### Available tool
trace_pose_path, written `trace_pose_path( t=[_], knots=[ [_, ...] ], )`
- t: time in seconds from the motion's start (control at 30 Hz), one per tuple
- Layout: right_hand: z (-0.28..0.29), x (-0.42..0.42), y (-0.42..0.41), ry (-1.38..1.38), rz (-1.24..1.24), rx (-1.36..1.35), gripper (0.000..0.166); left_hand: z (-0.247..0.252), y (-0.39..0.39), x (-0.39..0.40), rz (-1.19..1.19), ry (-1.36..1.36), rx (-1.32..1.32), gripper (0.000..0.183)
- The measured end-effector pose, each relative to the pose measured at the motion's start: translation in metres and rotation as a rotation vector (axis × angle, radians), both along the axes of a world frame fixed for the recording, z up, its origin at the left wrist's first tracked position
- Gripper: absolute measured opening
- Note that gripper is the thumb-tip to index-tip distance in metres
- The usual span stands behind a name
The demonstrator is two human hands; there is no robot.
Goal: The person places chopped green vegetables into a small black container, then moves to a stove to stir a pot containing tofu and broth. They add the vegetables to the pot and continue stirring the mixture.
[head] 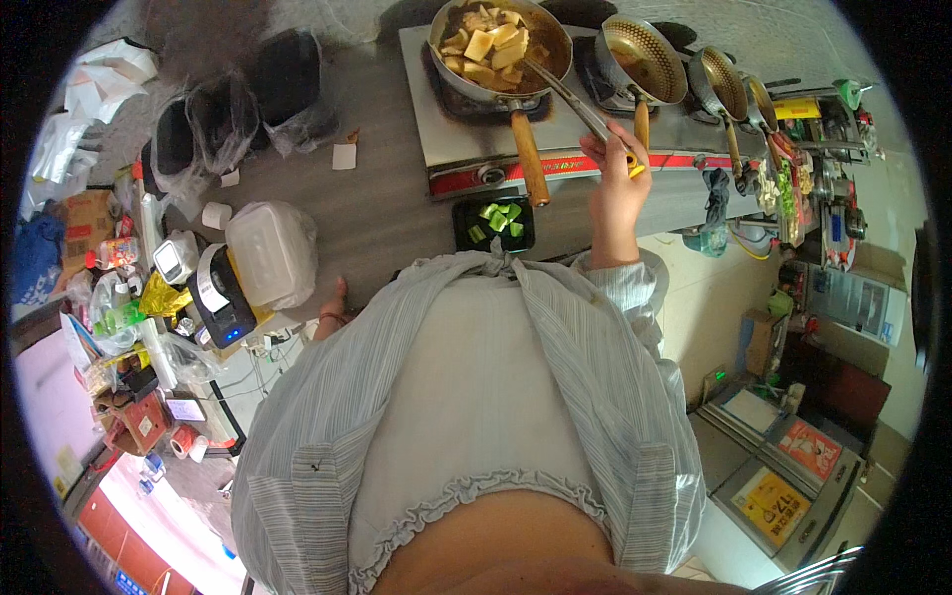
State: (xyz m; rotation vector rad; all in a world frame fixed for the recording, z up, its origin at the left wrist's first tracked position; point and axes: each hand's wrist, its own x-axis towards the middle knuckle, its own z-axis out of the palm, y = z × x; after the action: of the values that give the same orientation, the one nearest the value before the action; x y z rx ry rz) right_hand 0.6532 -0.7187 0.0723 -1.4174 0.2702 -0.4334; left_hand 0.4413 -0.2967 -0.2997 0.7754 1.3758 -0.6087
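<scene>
My right hand (619, 160) grips long metal tongs (569, 97) with a yellow part at the handle end. Their tips reach into a metal pan (563, 63) of sliced pale food, perhaps tofu, in brown sauce (547, 59). This pan sits on a gas stove (476, 137), its wooden handle (528, 160) pointing towards me. Just in front of the stove lies a black plastic tray (462, 223) with cut green vegetable pieces (502, 216). My left hand (335, 301) is at the counter's front edge, mostly hidden by my sleeve; nothing shows in it.
More wooden-handled pans stand to the right, one a dimpled pan (651, 56). On the left are a clear plastic container (268, 249), a black label printer (223, 297) and bagged black containers (178, 134). A paper slip (343, 156) lies on the grey counter (372, 193).
</scene>
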Motion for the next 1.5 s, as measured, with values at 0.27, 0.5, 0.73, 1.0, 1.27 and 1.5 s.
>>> trace_pose_path(
  t=[0.27, 0.5, 0.73, 1.0, 1.27, 1.5],
  knots=[
    [-0.007, -0.010, -0.021, -0.309, 0.051, -1.011, 0.021, 0.043, -0.027, 0.002, 0.122, -0.139, -0.024, 0.095],
    [0.009, 0.005, -0.025, -0.264, 0.219, -1.345, 0.028, 0.024, -0.015, 0.000, 0.152, -0.142, -0.096, 0.094],
    [0.049, -0.004, -0.015, -0.156, 0.210, -1.064, 0.018, 0.117, -0.042, 0.030, 0.003, -0.003, 0.146, 0.093],
    [0.029, 0.036, -0.018, 0.186, 0.079, 0.076, 0.024, 0.118, -0.040, 0.028, 0.071, -0.043, 0.123, 0.092],
    [0.010, 0.016, -0.001, -0.013, 0.018, -0.013, 0.021, 0.082, -0.037, 0.022, 0.147, -0.005, 0.128, 0.093],
    [-0.009, 0.013, 0.000, -0.308, 0.037, -0.914, 0.019, 0.056, -0.030, 0.008, 0.199, -0.032, 0.039, 0.093]
  ],
)
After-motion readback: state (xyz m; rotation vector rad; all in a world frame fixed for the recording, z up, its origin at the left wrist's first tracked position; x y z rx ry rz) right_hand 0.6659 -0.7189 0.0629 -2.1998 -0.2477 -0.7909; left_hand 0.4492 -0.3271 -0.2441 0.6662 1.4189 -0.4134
